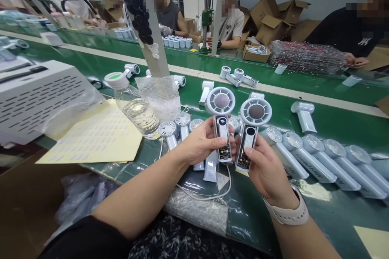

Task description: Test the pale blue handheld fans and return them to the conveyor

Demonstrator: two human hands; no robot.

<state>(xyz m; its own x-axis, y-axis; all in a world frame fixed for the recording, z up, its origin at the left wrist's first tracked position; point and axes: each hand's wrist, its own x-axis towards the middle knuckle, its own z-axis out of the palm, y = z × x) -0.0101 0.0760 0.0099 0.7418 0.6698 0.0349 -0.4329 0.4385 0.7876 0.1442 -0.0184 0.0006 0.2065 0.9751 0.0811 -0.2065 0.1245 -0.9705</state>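
My left hand (202, 141) grips a light-blue handheld fan (223, 129) upright, its thumb on the front of the handle. A small round display is lit on that fan. Beside it, my right hand (267, 164) is closed on a second handheld fan (253, 133), whose round display looks dark; the thumb rests near its button. Both fans show circuit parts through the lower handle. Under and behind the hands lie several more fans (183, 123) and a white cable (206, 198). A row of fans (322, 158) lies to the right.
A bottle of clear liquid (138, 109) stands left of the fans, near yellow sheets with white stickers (91, 137). A white vented box (39, 97) is at far left. Beyond the green conveyor (273, 83), which carries fans, several people sit across a post (152, 48).
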